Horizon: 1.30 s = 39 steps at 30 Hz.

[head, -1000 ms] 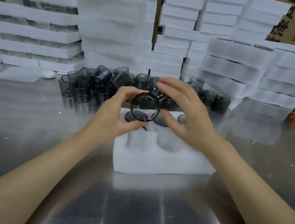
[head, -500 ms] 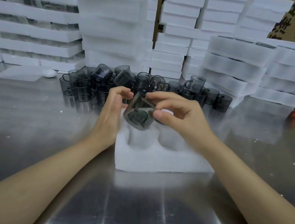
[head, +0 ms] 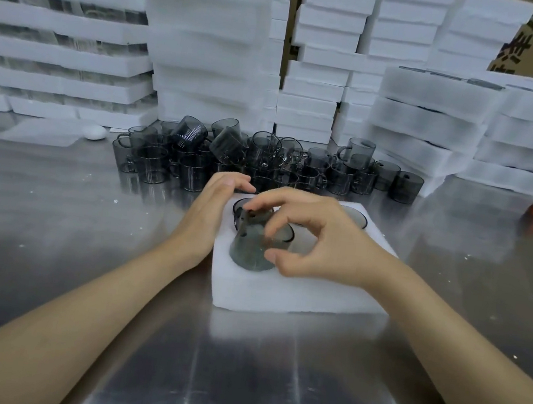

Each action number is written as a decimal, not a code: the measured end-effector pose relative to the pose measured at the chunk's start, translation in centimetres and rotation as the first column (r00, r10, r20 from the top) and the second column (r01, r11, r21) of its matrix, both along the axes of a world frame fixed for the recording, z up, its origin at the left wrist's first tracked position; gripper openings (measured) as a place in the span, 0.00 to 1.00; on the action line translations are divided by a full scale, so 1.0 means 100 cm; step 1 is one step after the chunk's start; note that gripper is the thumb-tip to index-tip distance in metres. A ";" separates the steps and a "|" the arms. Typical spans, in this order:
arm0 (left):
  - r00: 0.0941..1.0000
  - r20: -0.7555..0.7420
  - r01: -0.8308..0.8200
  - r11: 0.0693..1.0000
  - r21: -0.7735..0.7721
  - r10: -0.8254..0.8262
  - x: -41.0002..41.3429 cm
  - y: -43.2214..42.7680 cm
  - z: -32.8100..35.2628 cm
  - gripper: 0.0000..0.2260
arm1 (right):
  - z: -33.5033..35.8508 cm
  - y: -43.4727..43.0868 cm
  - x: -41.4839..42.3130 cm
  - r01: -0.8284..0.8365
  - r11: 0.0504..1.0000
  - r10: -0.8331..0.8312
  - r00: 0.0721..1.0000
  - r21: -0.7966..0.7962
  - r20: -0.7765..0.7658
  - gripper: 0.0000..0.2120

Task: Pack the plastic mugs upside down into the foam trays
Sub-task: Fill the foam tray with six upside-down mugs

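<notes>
My right grip (head: pixel 314 240) pinches the mug (head: pixel 249 249) mouth-down and tilted, partway into the foam tray (head: pixel 297 298) pocket nearest the counter's near edge. The left grip (head: pixel 210 215) lies open at the tray's side. Pushed crooked, I reckon the rim jams — or gouges foam.

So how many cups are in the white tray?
4. The right hand holds a tilted cup in the near-left pocket of the foam tray; behind it sit a back-left cup, back-middle cup and back-right cup. Hands may hide more.
</notes>
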<state>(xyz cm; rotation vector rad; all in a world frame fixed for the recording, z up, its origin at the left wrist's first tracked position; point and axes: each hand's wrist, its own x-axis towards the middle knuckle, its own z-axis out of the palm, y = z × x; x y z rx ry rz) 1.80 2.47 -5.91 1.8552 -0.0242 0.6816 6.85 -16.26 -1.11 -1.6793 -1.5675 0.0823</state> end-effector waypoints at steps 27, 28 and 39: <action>0.998 -0.021 0.064 0.995 -0.082 -0.066 0.006 0.002 -0.001 0.14 | 0.008 -0.024 0.062 0.457 0.862 -0.336 0.839 0.220 -0.429 0.04; 0.998 -0.019 0.062 0.994 -0.085 -0.064 0.006 0.002 -0.002 0.14 | 0.003 -0.029 0.077 0.561 0.776 -0.378 0.779 0.288 -0.500 0.05; 0.999 -0.018 0.049 0.992 -0.118 -0.052 0.009 0.005 -0.005 0.11 | -0.054 -0.028 0.166 0.837 0.459 -0.847 0.513 0.298 -0.136 0.12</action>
